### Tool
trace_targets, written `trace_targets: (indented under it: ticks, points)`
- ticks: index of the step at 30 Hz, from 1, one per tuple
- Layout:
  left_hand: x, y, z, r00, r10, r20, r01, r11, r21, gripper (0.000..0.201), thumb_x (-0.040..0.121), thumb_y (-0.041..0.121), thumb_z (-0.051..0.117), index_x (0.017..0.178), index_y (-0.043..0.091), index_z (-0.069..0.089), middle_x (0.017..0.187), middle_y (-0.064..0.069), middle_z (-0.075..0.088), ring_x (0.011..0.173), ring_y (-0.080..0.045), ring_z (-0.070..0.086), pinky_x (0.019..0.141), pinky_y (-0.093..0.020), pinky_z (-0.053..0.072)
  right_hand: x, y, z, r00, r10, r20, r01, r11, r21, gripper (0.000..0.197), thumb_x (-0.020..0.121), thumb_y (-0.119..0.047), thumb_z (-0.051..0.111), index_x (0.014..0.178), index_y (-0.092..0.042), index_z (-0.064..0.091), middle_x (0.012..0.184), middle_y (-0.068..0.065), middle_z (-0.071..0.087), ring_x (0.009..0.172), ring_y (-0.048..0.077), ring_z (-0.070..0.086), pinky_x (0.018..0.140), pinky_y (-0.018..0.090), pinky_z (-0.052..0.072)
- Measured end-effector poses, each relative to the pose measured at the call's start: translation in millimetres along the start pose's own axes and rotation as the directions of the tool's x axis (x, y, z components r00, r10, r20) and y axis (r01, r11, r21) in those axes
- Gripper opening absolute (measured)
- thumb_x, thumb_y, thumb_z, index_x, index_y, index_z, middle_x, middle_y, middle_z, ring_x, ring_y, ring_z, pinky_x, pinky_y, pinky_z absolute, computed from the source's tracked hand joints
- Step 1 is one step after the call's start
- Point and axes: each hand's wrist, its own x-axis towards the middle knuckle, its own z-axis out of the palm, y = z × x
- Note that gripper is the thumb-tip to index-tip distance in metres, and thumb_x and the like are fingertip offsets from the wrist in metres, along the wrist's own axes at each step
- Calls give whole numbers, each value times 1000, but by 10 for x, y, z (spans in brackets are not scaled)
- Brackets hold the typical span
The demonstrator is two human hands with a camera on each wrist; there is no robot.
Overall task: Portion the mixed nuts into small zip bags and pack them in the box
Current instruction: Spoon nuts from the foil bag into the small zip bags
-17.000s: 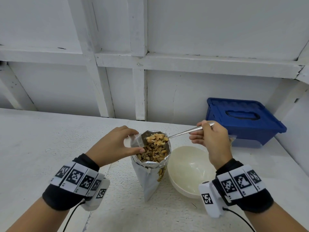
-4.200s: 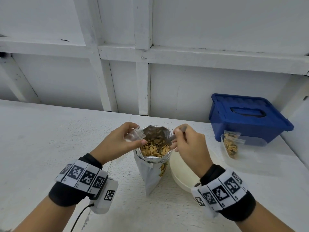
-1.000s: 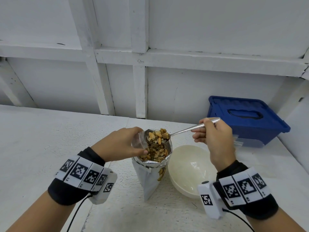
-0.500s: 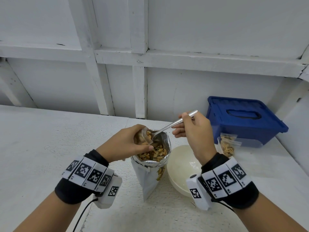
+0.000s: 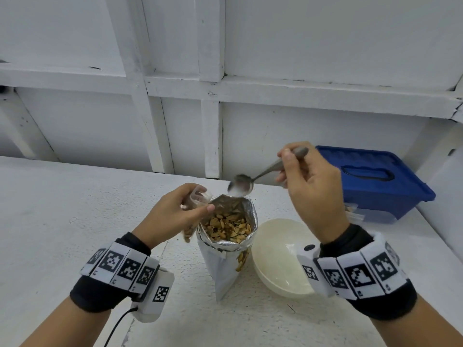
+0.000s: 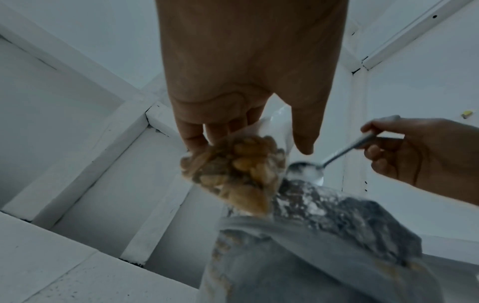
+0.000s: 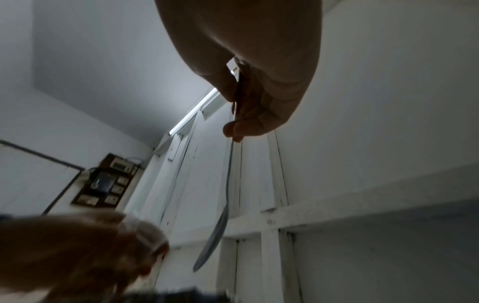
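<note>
An open foil pouch of mixed nuts (image 5: pixel 226 236) stands on the white table in front of me. My left hand (image 5: pixel 175 215) pinches a small clear zip bag (image 5: pixel 196 199) just left of the pouch mouth; the left wrist view shows this zip bag (image 6: pixel 238 174) holding nuts at its bottom. My right hand (image 5: pixel 310 186) grips the handle of a metal spoon (image 5: pixel 250 180), whose bowl hangs empty above the pouch's back rim. The spoon (image 7: pixel 220 221) appears edge-on in the right wrist view. The blue lidded box (image 5: pixel 370 181) sits at the far right, with a filled zip bag (image 5: pixel 350 211) in front of it, partly hidden by my wrist.
An empty cream bowl (image 5: pixel 275 256) sits right of the pouch, under my right wrist. White wall framing (image 5: pixel 210 136) rises close behind the table. The table's left half (image 5: pixel 62 209) is bare.
The spoon has risen out of the small zip bag, emptied, and my right hand has moved up and right. My left hand still holds the bag beside the pouch.
</note>
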Motion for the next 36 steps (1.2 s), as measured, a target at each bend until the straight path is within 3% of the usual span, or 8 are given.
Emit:
trace_targets:
  ticks: [3,8,13,17,22,27,30,36]
  points:
    - [2,-3,-14,1000,-11,7,10,999,43,48,69,60,67,105,31,55,94,16,63,87,0,59,67,-11,43,-255,144,126,988,58,140,-46,995,-86,23,92,-29,41,94,-14,59,67,-5,59,60,2,58,48,12,43]
    - [27,-21,11,999,-32,40,28,996,84,34,77,39,68,107,27,55,94,12,63,86,-4,59,65,-15,42,-560,288,334,985,62,161,-42,991,-123,28,92,-30,41,94,-13,63,70,1,63,61,14,60,55,29,47]
    - [23,-14,28,996,-45,72,40,997,65,45,71,51,67,106,27,54,96,12,62,87,-3,59,66,-15,46,-649,259,441,965,221,140,-211,974,-82,15,95,-19,49,91,-10,61,59,1,62,62,12,62,57,25,50]
    - [4,9,46,994,-42,99,37,998,54,55,62,62,64,105,29,54,94,18,62,86,-1,60,68,-14,48,-648,228,447,885,449,122,-456,890,30,16,95,-16,46,86,-13,58,64,-1,64,57,5,63,57,18,51]
    - [8,28,33,992,-35,122,22,994,105,35,79,37,67,109,29,51,93,20,58,84,1,57,63,-6,46,-583,204,382,792,605,81,-609,773,179,21,97,-12,43,81,-13,57,64,5,64,51,8,61,49,15,47]
    - [-4,51,-20,986,-33,162,12,991,133,62,70,62,65,119,27,51,96,23,57,89,2,56,67,-8,42,-528,274,268,735,678,16,-664,714,221,21,96,-12,43,80,-15,56,63,6,65,51,10,63,50,19,50]
    - [-5,50,-53,981,-18,191,-9,990,142,88,46,87,52,116,34,49,97,19,62,87,4,58,69,-12,46,-500,327,195,725,688,-26,-667,712,222,21,96,-13,43,80,-15,56,65,6,66,52,11,63,50,19,51]
    - [18,87,-82,967,-28,253,-45,960,278,87,45,85,48,114,32,51,92,17,64,82,-10,65,74,-33,55,-388,341,7,724,681,-109,-642,723,255,19,95,-11,44,81,-13,56,65,9,65,49,10,62,48,19,51]
